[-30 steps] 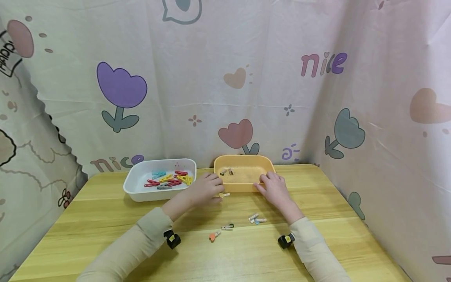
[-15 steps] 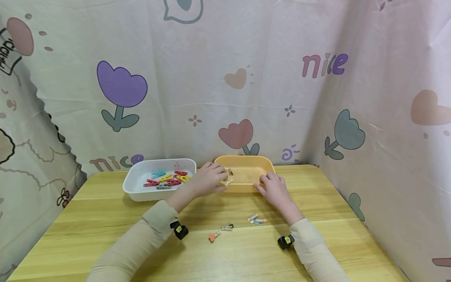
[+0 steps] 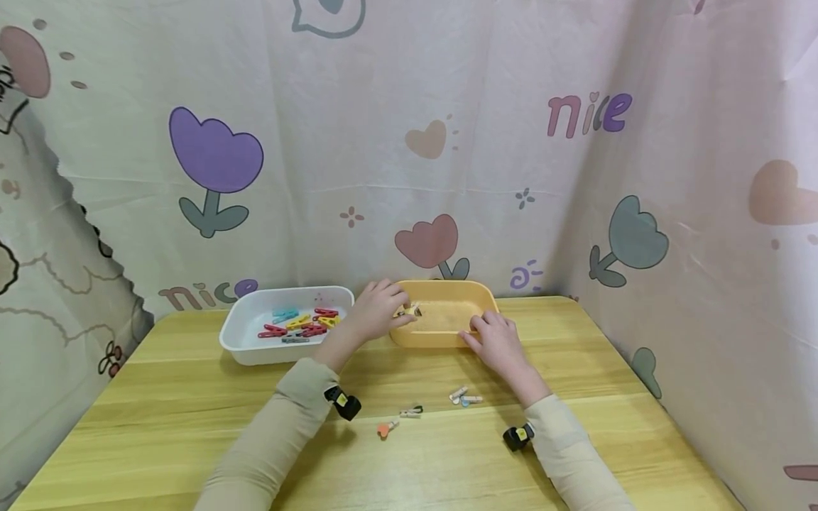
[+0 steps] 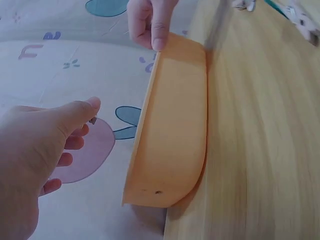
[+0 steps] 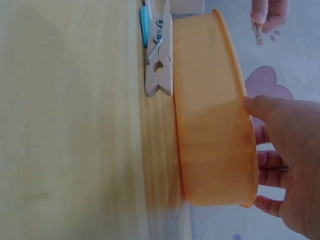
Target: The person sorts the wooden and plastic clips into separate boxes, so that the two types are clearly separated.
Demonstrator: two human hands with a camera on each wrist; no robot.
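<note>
My left hand is over the left end of the yellow plastic tray. It pinches a small wooden clothespin between thumb and fingers; the left wrist view shows just its tip beside the thumb. At the tray's near right side, my right hand grips the rim, thumb outside and fingers over the edge. Nearer on the table lie several small wooden clothespins: one with an orange heart, one with a green piece, and a pair with pale and blue pieces.
A white plastic tray with red, yellow, blue and grey plastic clothespins stands left of the yellow one. Behind both trays hangs a patterned cloth. The wooden table extends toward me.
My left hand has risen from the table in front of the yellow tray, carrying the clothespin up over the rim and inward. The right hand stays on the rim.
</note>
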